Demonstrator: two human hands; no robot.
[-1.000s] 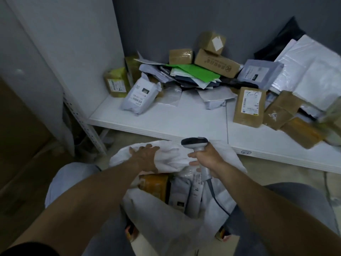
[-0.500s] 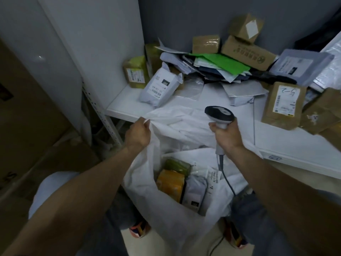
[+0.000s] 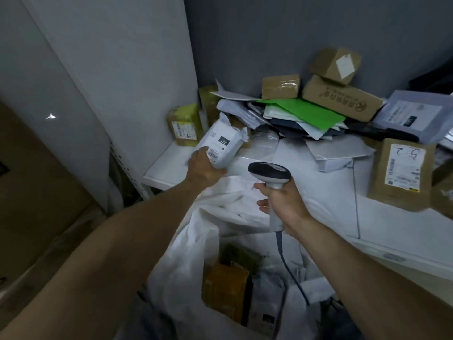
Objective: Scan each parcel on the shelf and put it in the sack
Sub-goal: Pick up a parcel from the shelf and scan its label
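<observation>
Left hand (image 3: 204, 169) gripped the near end of a white parcel (image 3: 224, 143), which lay tilted at the left end of the shelf (image 3: 397, 231). The right hand (image 3: 285, 203) was closed round the handle of the scanner (image 3: 269, 171), held upright over the front part of the shelf with its cable (image 3: 291, 273) hanging down. The sack (image 3: 215, 217) stood open just below the shelf, between the two arms, with a yellow box (image 3: 225, 290) and other packets inside, and a pile (image 3: 294, 114) of more parcels lay at the back of the shelf against the wall (image 3: 269, 33).
</observation>
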